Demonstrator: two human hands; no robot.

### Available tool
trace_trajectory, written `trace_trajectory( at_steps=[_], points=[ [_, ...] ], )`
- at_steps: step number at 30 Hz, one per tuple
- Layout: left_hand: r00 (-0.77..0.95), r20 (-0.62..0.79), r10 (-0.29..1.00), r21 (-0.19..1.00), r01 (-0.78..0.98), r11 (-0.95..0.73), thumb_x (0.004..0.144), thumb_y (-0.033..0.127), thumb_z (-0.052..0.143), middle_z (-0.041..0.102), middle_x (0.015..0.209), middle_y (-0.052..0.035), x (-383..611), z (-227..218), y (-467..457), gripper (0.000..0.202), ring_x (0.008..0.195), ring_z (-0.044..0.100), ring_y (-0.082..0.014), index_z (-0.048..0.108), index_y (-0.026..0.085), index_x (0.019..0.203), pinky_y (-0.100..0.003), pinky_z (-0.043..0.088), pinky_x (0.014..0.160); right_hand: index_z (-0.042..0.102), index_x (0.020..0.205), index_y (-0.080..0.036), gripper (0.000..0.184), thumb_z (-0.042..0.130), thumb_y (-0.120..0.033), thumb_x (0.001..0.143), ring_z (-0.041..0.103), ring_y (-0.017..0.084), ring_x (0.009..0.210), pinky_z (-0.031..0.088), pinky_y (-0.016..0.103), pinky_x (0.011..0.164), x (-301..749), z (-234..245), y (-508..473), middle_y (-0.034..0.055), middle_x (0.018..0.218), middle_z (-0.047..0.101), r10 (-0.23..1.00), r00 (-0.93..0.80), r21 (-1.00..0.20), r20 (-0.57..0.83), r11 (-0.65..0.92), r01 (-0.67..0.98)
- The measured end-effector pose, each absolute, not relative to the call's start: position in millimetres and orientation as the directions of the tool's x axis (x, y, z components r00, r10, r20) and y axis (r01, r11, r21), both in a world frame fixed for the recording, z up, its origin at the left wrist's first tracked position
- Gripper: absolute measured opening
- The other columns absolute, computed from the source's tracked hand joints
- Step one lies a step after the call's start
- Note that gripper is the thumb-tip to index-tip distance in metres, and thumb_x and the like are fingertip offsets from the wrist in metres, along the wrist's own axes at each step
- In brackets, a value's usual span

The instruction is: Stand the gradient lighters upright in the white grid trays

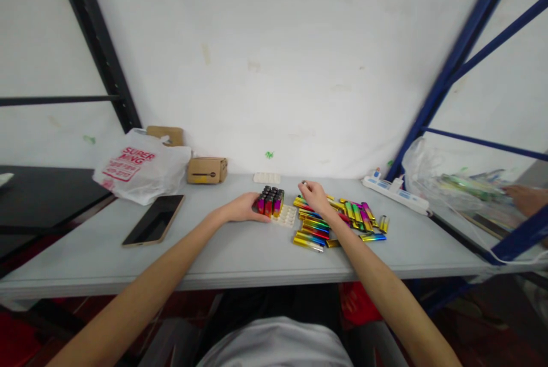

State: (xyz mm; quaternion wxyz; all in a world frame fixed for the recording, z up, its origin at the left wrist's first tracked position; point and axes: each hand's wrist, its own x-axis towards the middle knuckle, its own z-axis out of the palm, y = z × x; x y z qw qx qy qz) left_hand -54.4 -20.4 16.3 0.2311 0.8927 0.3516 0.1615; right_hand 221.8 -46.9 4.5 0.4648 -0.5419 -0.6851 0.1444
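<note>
Several shiny, multicoloured lighters with black tops stand upright in a tight block at the left part of a white tray with round hollows. My left hand is closed around the left side of this block, thumb in front. My right hand is pinched above the back left of a loose pile of metallic lighters. A small metallic tip shows at its fingertips, apparently the end of a lighter; the fingers hide the rest. Several pile lighters lie beneath my right wrist and forearm.
Another white tray lies by the wall. On the left are a phone, a small cardboard box and a white plastic bag. A power strip sits at right. Beyond the blue post, another person's hand is near plastic bags.
</note>
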Motion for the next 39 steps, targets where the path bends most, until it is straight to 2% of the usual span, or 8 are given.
trace_trajectory(
  at_steps=[4,9,14,17,20,27,34,39],
  points=[
    [0.699,0.128,0.704,0.513,0.561,-0.650,0.062,0.069,0.077,0.072,0.098,-0.0060,-54.8,15.8,-19.7,0.068,0.086,0.065,-0.0273,0.067,0.016,0.104,-0.032,0.048,0.075,0.041,0.063,-0.022,0.030,0.040,-0.041,0.087,0.037,0.012,0.055,0.027,0.025,0.055,221.1,5.3,-47.3,-0.0051,0.056,0.038,0.868,0.007,-0.703,0.497,0.397,0.590],
    [0.705,0.136,0.696,0.546,0.533,-0.646,0.062,0.067,0.078,0.073,0.101,-0.0054,-54.5,15.5,-20.7,0.068,0.088,0.065,-0.0275,0.068,0.016,0.106,-0.032,0.049,0.078,0.046,0.073,-0.021,0.036,0.045,-0.052,0.092,0.041,0.013,0.058,0.030,0.025,0.057,214.7,11.0,-56.6,-0.0060,0.059,0.042,0.858,-0.018,-0.650,0.514,0.403,0.644],
    [0.709,0.149,0.690,0.548,0.522,-0.654,0.062,0.064,0.080,0.073,0.102,-0.0056,-54.5,15.9,-20.6,0.066,0.089,0.066,-0.0277,0.069,0.016,0.107,-0.031,0.048,0.079,0.051,0.082,-0.021,0.036,0.041,-0.050,0.099,0.051,0.013,0.065,0.038,0.024,0.063,208.7,18.0,-68.5,-0.0028,0.070,0.057,0.856,-0.220,-0.600,0.468,0.491,0.631],
    [0.722,0.150,0.675,0.557,0.502,-0.661,0.064,0.063,0.080,0.073,0.101,-0.0053,-55.0,15.9,-20.5,0.065,0.089,0.066,-0.0276,0.069,0.017,0.109,-0.031,0.048,0.077,0.056,0.080,-0.019,0.039,0.042,-0.049,0.100,0.054,0.015,0.071,0.039,0.025,0.068,206.2,21.1,-72.9,0.0015,0.077,0.062,0.796,-0.320,-0.465,0.514,0.572,0.676],
    [0.724,0.152,0.673,0.554,0.502,-0.665,0.064,0.063,0.080,0.073,0.101,-0.0060,-55.5,15.5,-20.4,0.065,0.090,0.066,-0.0281,0.069,0.016,0.109,-0.031,0.048,0.077,0.056,0.073,-0.019,0.043,0.045,-0.051,0.099,0.050,0.014,0.061,0.036,0.025,0.062,203.1,22.3,-77.2,-0.0004,0.065,0.058,0.786,-0.356,-0.381,0.505,0.573,0.725],
    [0.732,0.146,0.665,0.557,0.495,-0.667,0.065,0.061,0.080,0.074,0.101,-0.0066,-55.9,14.1,-18.8,0.063,0.090,0.066,-0.0280,0.069,0.016,0.108,-0.031,0.049,0.077,0.057,0.078,-0.020,0.043,0.044,-0.055,0.099,0.058,0.014,0.053,0.042,0.023,0.058,193.0,22.6,-88.6,-0.0019,0.059,0.064,0.851,-0.397,-0.607,0.343,0.524,0.598],
    [0.731,0.163,0.663,0.560,0.484,-0.672,0.064,0.059,0.082,0.074,0.102,-0.0057,-54.9,14.2,-18.5,0.061,0.091,0.067,-0.0279,0.069,0.016,0.105,-0.030,0.048,0.078,0.063,0.079,-0.017,0.037,0.051,-0.044,0.100,0.049,0.011,0.055,0.032,0.023,0.057,183.7,23.0,-94.3,0.0008,0.066,0.064,0.758,-0.495,-0.297,0.425,0.633,0.715],
    [0.727,0.152,0.670,0.546,0.503,-0.670,0.064,0.062,0.080,0.073,0.099,-0.0053,-54.8,13.4,-18.2,0.063,0.086,0.066,-0.0262,0.068,0.016,0.105,-0.029,0.047,0.074,0.061,0.074,-0.017,0.039,0.049,-0.042,0.101,0.043,0.009,0.050,0.028,0.023,0.055,184.1,15.0,-93.0,-0.0016,0.059,0.058,0.748,-0.466,-0.292,0.473,0.632,0.717]
  ],
)
